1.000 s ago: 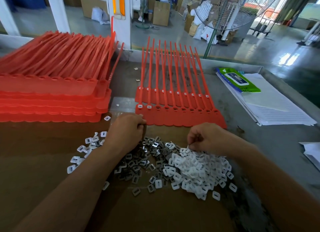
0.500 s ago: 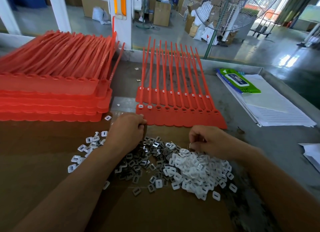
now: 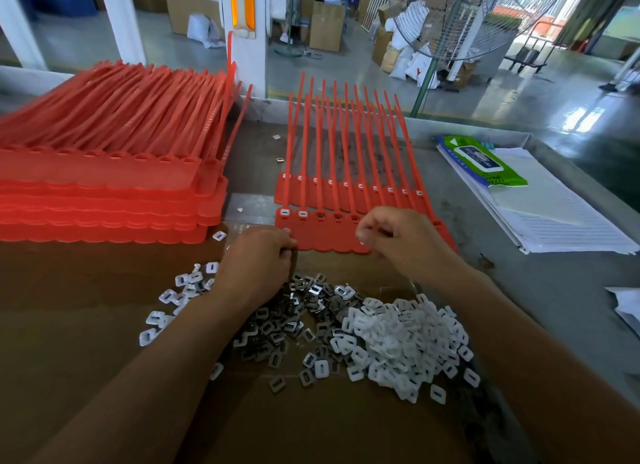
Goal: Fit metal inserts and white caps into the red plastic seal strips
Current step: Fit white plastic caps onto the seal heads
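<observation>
A sheet of joined red seal strips [image 3: 329, 237] lies flat ahead of me, tails pointing away. Its two leftmost sockets [image 3: 293, 213] hold white caps; the following ones show dark metal inserts. My left hand [image 3: 258, 263] is curled at the sheet's near left corner and pinches its edge. My right hand [image 3: 398, 242] hovers over the sheet's near edge, its thumb and fingers pinching a small whitish cap that is mostly hidden. Below the hands lie a pile of metal inserts [image 3: 277, 328] and a pile of white caps [image 3: 398, 335].
A tall stack of red strip sheets [image 3: 104, 200] fills the left. More white caps [image 3: 173, 297] are scattered left of my left wrist on the brown cardboard [image 3: 86, 342]. Lined papers [image 3: 554, 214] and a green wipes pack [image 3: 485, 162] sit at right.
My right hand lifted from the cap pile and moved forward over the red sheet. The left hand stayed at the sheet's corner.
</observation>
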A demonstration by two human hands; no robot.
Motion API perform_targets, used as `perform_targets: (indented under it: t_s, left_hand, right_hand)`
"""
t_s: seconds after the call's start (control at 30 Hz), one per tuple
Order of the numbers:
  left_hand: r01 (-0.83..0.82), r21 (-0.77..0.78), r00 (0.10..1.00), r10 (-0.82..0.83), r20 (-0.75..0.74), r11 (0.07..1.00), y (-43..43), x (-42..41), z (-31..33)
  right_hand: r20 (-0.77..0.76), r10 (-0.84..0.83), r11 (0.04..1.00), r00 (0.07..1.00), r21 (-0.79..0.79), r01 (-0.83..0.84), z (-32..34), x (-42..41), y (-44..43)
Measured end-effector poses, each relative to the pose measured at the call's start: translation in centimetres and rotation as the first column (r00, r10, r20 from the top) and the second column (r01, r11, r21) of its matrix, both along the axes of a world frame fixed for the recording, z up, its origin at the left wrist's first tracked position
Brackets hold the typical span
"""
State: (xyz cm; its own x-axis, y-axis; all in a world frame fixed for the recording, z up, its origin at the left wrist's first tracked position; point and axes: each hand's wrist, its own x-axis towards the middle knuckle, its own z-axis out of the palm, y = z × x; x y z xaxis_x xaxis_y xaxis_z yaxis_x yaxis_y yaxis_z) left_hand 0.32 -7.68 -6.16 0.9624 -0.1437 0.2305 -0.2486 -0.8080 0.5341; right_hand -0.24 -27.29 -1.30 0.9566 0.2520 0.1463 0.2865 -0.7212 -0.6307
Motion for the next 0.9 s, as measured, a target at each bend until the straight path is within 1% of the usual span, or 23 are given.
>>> perform_targets:
  t_s: [0.13,0.3,0.43,0.47,0.6,0.73,0.9]
  left_hand:
    - [-0.003,-0.010,1.000,0.003,0.007,1.000,0.0,-0.1,0.1]
    - [0.004,-0.027,1.000,-0.004,0.007,1.000,0.0,-0.2,0.2]
    - [-0.002,-0.034,1.000,0.002,0.002,0.999,0.0,-0.2,0.2]
    - [-0.004,-0.033,1.000,0.004,0.003,0.999,0.0,-0.2,0.2]
    - [-0.007,-0.031,1.000,0.007,0.017,0.999,0.0,-0.3,0.2]
    - [0.006,-0.033,1.000,-0.005,0.029,0.999,0.0,-0.4,0.3]
    - [0.007,-0.038,1.000,-0.006,0.028,0.999,0.0,-0.4,0.4]
  right_hand:
    - [-0.035,-0.047,0.997,0.998,0.055,0.048,0.0,1.2,0.9]
    - [-0.057,-0.100,0.994,0.993,0.026,0.102,-0.4,3.4,2.1]
    - [-0.094,-0.155,0.979,0.983,0.116,0.165,-0.6,4.8,3.1]
    - [-0.087,-0.160,0.979,0.983,0.115,0.170,-0.7,5.2,3.2]
    - [-0.033,-0.181,0.983,0.983,0.017,0.182,-1.3,6.6,4.0]
    - [-0.088,-0.230,0.972,0.969,0.019,0.233,-2.3,7.5,4.5]
    - [-0.116,-0.235,0.972,0.965,-0.021,0.234,-3.0,7.9,4.6]
